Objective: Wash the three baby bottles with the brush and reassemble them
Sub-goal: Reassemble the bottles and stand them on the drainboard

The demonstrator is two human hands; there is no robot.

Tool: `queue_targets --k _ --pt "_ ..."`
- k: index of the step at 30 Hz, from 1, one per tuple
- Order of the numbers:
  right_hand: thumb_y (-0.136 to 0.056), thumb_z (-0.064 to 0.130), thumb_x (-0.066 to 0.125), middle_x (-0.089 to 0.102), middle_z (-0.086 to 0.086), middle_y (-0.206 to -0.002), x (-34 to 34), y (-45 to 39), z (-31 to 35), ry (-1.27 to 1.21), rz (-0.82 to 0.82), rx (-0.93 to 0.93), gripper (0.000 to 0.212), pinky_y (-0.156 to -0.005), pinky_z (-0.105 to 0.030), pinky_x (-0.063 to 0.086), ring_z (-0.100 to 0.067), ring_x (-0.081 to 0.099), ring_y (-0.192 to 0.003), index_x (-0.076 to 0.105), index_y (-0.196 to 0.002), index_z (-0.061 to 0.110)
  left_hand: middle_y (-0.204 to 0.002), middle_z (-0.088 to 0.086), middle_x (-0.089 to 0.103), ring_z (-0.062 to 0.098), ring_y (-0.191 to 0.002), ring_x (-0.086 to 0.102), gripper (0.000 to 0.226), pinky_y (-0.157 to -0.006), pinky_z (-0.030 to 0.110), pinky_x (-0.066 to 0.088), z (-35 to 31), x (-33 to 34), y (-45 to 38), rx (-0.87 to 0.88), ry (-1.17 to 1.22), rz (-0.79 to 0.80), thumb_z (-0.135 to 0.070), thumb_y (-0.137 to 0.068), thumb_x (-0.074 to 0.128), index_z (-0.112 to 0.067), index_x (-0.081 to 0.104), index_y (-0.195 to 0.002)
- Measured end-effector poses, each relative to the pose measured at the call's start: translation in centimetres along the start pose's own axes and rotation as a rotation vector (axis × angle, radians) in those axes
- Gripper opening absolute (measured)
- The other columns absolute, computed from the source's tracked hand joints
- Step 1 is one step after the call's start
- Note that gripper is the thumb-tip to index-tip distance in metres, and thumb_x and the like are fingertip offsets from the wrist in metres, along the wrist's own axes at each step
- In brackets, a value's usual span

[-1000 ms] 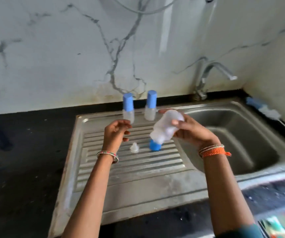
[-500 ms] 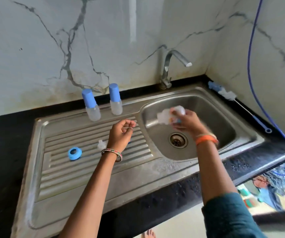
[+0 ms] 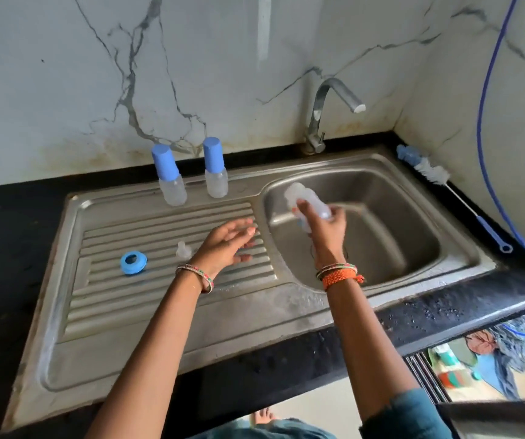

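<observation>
Over the sink basin (image 3: pixel 413 236), the right hand (image 3: pixel 324 226) has its fingers wrapped round an open clear bottle (image 3: pixel 302 198), held tilted with no cap on it; it's a bit motion-blurred so I can't tell which end points where. Left hand (image 3: pixel 226 245) is out above the ribbed drainboard (image 3: pixel 160 280) with fingers spread fairly wide and relaxed, holding nothing. Just beside that wrist a small clear teat (image 3: pixel 183 250) stands on the ribs, and further left lies the blue screw ring (image 3: pixel 133 263), flat, well apart from the teat. Two capped bottles, left capped bottle (image 3: pixel 168 177) and right capped bottle (image 3: pixel 214 169), stand upright side by side at the back edge of the drainboard, near the marble wall. Bottle brush (image 3: pixel 445 188) lies on the black counter (image 3: pixel 445 315) to the right of the basin, bristle end toward the wall. Tap (image 3: pixel 327 112) sits behind the basin, no water coming out that I can see
</observation>
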State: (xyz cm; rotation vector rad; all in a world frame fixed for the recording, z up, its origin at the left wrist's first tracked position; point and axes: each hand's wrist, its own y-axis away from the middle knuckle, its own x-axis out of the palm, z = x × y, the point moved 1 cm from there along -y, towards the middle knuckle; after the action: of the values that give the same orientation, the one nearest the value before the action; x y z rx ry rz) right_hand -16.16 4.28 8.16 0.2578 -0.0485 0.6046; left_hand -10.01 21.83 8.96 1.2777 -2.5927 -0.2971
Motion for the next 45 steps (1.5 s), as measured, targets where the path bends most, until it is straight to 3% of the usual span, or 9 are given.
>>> queue_targets --k 6,12,18,23,25,29,36,40,45 --pt "-0.073 0.014 0.082 0.062 -0.001 -0.108 2.4 5.8 -4.2 0.442 0.627 -0.161 0.059 -0.075 -0.016 0.049 -0.001 0.058 -0.086 0.047 -0.121 0.014 -0.102 0.000 0.064 0.012 -0.090 0.061 0.035 -0.078 0.032 0.056 2.5 -2.4 2.8 0.081 0.056 -0.125 0.003 -0.089 0.056 -0.026 0.059 -0.108" --pt "-0.064 0.015 0.086 0.060 0.004 -0.101 3.3 8.9 -6.6 0.779 0.871 -0.325 0.065 -0.076 -0.024 0.045 -0.015 0.059 -0.089 0.049 -0.118 0.012 -0.100 -0.004 0.067 0.002 -0.089 0.065 0.038 -0.083 0.023 0.055 6.1 -5.2 7.8 0.174 -0.215 -0.184 0.010 -0.079 0.066 -0.019 0.061 -0.102" --pt "-0.067 0.018 0.083 0.065 -0.004 -0.105 3.7 10.0 -7.7 0.894 0.913 -0.404 0.062 -0.076 -0.030 0.046 -0.026 0.062 -0.094 0.048 -0.118 0.010 -0.109 0.004 0.066 0.006 -0.100 0.062 0.037 -0.089 0.016 0.048 8.5 -5.5 9.3 0.189 -0.250 -0.274 0.008 -0.077 0.070 -0.008 0.058 -0.108" --pt "-0.066 0.033 0.078 0.036 -0.004 -0.147 2.5 9.5 -6.9 1.004 1.018 -0.302 0.101 -0.114 -0.044 0.021 -0.025 0.027 -0.137 0.021 -0.149 0.021 -0.105 -0.001 0.066 0.003 -0.094 0.063 0.034 -0.089 0.019 0.050 8.7 -6.8 9.6 0.161 -0.209 -0.311 0.011 -0.082 0.060 -0.017 0.061 -0.100" --pt "-0.065 0.034 0.069 0.033 -0.004 -0.151 2.8 8.9 -4.9 0.795 0.925 -0.283 0.099 -0.115 -0.044 0.023 -0.021 0.028 -0.138 0.020 -0.150 0.021 -0.101 -0.002 0.066 0.007 -0.091 0.064 0.033 -0.084 0.024 0.054 8.0 -8.5 9.7 0.140 -0.156 -0.393 0.010 -0.085 0.057 -0.020 0.062 -0.097" --pt "-0.069 0.000 0.054 0.062 -0.009 -0.115 7.7 8.7 -1.1 0.732 0.510 -0.691 0.054 -0.087 -0.039 0.048 -0.028 0.058 -0.106 0.053 -0.122 0.009 -0.095 -0.001 0.067 0.008 -0.083 0.064 0.026 -0.065 0.023 0.056 6.4 -12.9 9.9 0.171 -0.063 -0.665 0.007 -0.088 0.054 -0.018 0.062 -0.090" --pt "-0.088 0.035 0.062 0.049 -0.010 -0.134 23.5 10.3 -6.0 1.418 1.189 -0.971 0.059 -0.098 -0.041 0.040 -0.031 0.045 -0.124 0.041 -0.141 0.024 -0.088 -0.003 0.066 0.005 -0.075 0.061 0.029 -0.056 0.019 0.052 4.9 -17.8 9.4 0.157 -0.039 -0.844 0.008 -0.087 0.049 -0.018 0.061 -0.086" --pt "-0.088 0.036 0.062 0.053 -0.009 -0.133 26.8 9.7 -9.3 1.653 1.270 -1.076 0.050 -0.097 -0.037 0.040 -0.031 0.051 -0.123 0.049 -0.136 0.025 -0.090 -0.003 0.066 0.009 -0.078 0.062 0.025 -0.057 0.019 0.051 4.5 -18.9 9.5 0.139 -0.059 -0.840 0.004 -0.089 0.050 -0.018 0.062 -0.089" --pt "-0.084 0.026 0.068 0.061 -0.007 -0.121 25.8 8.5 -5.4 1.278 1.194 -0.953 0.038 -0.089 -0.034 0.044 -0.027 0.056 -0.112 0.062 -0.121 0.020 -0.088 -0.004 0.067 0.008 -0.076 0.062 0.025 -0.059 0.020 0.051 3.3 -19.2 8.4 0.133 -0.077 -0.809 0.002 -0.091 0.047 -0.018 0.062 -0.090"
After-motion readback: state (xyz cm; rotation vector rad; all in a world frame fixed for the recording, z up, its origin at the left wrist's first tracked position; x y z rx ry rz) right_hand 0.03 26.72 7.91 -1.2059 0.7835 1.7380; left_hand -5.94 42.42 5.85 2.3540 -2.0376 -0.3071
